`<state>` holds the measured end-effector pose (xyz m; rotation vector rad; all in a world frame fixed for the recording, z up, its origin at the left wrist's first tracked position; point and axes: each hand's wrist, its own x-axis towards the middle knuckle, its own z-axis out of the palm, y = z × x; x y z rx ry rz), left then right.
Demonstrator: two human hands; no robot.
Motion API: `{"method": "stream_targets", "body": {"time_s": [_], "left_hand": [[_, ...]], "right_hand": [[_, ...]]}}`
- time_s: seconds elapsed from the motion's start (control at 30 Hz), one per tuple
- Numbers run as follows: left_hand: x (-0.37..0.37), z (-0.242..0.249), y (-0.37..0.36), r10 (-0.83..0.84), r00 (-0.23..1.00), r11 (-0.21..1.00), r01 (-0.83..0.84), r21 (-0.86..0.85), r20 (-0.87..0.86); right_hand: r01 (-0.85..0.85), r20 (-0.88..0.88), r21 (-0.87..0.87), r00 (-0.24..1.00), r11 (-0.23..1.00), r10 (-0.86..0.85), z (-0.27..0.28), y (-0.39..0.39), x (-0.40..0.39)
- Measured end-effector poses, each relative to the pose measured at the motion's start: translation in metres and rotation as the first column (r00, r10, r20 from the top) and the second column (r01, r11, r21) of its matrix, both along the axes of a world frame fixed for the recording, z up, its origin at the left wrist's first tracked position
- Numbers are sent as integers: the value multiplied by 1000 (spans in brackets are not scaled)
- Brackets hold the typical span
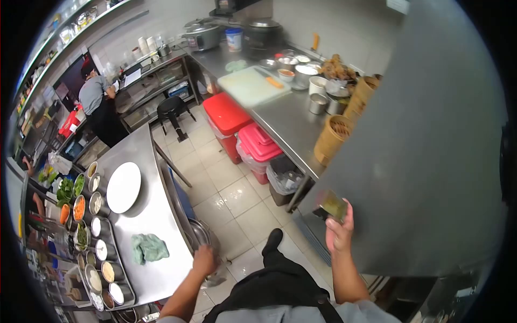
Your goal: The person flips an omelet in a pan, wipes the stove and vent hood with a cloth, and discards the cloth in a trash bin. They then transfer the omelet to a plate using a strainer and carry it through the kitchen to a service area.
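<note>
My right hand (340, 231) is raised in front of a large grey metal panel. Its fingers are closed around a small see-through container (332, 206) with something green inside. At the edge of the steel table (156, 215), my left hand (204, 261) hangs low beside metal bowls (199, 232). Motion smears its fingers, and I cannot make out whether they hold anything. A crumpled green cloth (149, 248) lies on the table to the left of that hand. Farther up the same table sits a large white plate (124, 187).
Metal tubs of chopped food (98, 204) line the table's left side. Across the tiled aisle stand red bins (226, 114) under a counter with a cutting board (253, 86) and bamboo steamers (331, 137). A co-worker (97, 105) stands at the far shelves near a black stool (171, 107).
</note>
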<state>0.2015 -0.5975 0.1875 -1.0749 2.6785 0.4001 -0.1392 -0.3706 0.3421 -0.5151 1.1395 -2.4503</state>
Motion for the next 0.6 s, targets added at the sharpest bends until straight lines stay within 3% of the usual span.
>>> {"method": "stream_targets", "body": {"time_s": [0.03,0.1,0.23,0.37,0.47,0.6], "left_hand": [[-2,9,9,-44,997,999,42,-34,-66],[-6,21,12,-152,988,985,153,-78,18],[-10,16,9,-60,992,995,68,-68,111],[-20,7,1,218,975,973,-221,67,49],[-27,-4,-4,489,872,843,-468,266,-16],[-50,-4,-55,624,776,731,-539,418,-89]], "right_hand": [[-64,-9,-7,998,998,64,2,-36,-13],[-184,-11,-66,983,981,184,14,-111,-39],[-343,-37,-220,938,913,344,33,-252,-93],[-472,-77,-275,879,838,470,67,-359,-131],[-536,-183,-267,844,801,504,81,-411,-149],[-560,-229,-206,825,802,517,79,-466,-167]]}}
